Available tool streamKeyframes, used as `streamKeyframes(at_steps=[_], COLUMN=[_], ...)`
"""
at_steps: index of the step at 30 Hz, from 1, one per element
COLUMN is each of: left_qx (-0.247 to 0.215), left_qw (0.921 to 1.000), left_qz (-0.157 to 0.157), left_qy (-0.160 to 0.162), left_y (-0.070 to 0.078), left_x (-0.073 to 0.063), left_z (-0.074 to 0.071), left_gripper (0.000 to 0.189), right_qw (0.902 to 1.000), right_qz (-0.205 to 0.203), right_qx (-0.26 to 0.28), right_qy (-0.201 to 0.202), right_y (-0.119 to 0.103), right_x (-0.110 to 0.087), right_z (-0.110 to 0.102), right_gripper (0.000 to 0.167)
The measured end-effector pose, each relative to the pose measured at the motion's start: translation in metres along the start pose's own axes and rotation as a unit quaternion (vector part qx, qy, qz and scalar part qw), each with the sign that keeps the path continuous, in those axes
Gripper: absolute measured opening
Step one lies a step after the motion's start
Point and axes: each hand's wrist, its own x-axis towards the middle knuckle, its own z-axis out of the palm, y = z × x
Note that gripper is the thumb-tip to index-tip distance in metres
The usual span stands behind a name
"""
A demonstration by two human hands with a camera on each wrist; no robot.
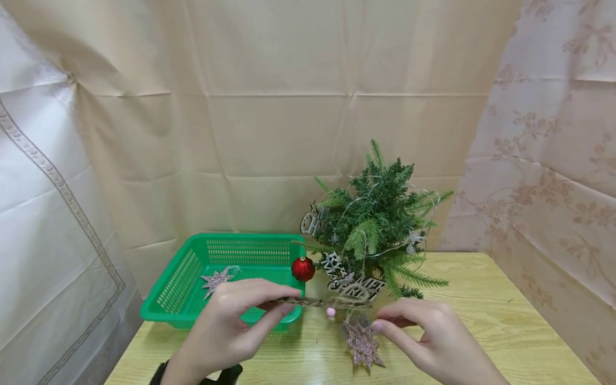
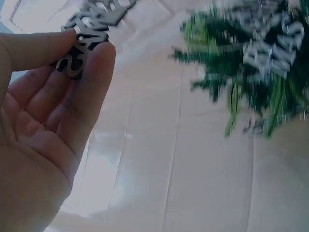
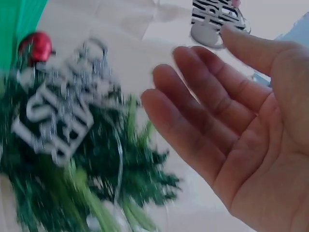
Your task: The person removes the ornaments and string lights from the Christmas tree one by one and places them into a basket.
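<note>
My left hand point(image 1: 240, 323) pinches one end of a flat cut-out letter ornament point(image 1: 313, 302) between thumb and fingers. From the head it shows nearly edge-on, with twine at its right part and a small pink ball point(image 1: 331, 312) by its edge; the left wrist view shows the letters point(image 2: 89, 41). At the other end is my right hand point(image 1: 428, 329), its thumb tip overlapping the ornament point(image 3: 212, 24) in the right wrist view, fingers point(image 3: 186, 130) extended with nothing seen in the palm. Close to that thumb are glittery pink stars point(image 1: 363, 345).
Behind the hands stands a small decorated Christmas tree point(image 1: 385, 214) bearing other letter ornaments point(image 1: 339, 270). A red bauble point(image 1: 303, 269) hangs at its left. Left of it, a green basket point(image 1: 159, 299) contains another glittery star point(image 1: 216, 280). Curtains point(image 1: 269, 107) enclose the wooden table point(image 1: 486, 310).
</note>
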Motion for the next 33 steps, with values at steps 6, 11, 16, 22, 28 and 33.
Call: streamKeyframes(at_steps=[6, 11, 16, 22, 28, 33], left_qx=[0.079, 0.149, 0.222, 0.274, 0.307, 0.312], left_qw=[0.9965, 0.9881, 0.9713, 0.9514, 0.9268, 0.9025], left_qz=[0.012, -0.036, -0.067, -0.083, -0.124, -0.169], left_qy=[0.022, 0.009, -0.051, -0.112, -0.177, -0.245], left_y=[-0.015, -0.040, -0.069, -0.099, -0.125, -0.149], left_x=[-0.004, -0.009, -0.009, -0.005, 0.000, 0.000], left_z=[-0.036, -0.064, -0.081, -0.084, -0.074, -0.062], left_gripper=[0.016, 0.021, 0.029, 0.020, 0.013, 0.016], right_qw=[0.9973, 0.9957, 0.9839, 0.9647, 0.9536, 0.9446], right_qz=[0.006, -0.029, -0.003, 0.049, 0.057, 0.071], right_qx=[0.037, -0.001, -0.058, -0.144, -0.198, -0.213], right_qy=[-0.063, -0.088, -0.169, -0.215, -0.219, -0.239], right_y=[-0.006, -0.009, -0.007, 0.003, 0.012, 0.014], right_x=[0.020, 0.039, 0.063, 0.086, 0.099, 0.107], right_z=[0.028, 0.062, 0.096, 0.138, 0.173, 0.185], right_gripper=[0.011, 0.016, 0.018, 0.007, 0.014, 0.043])
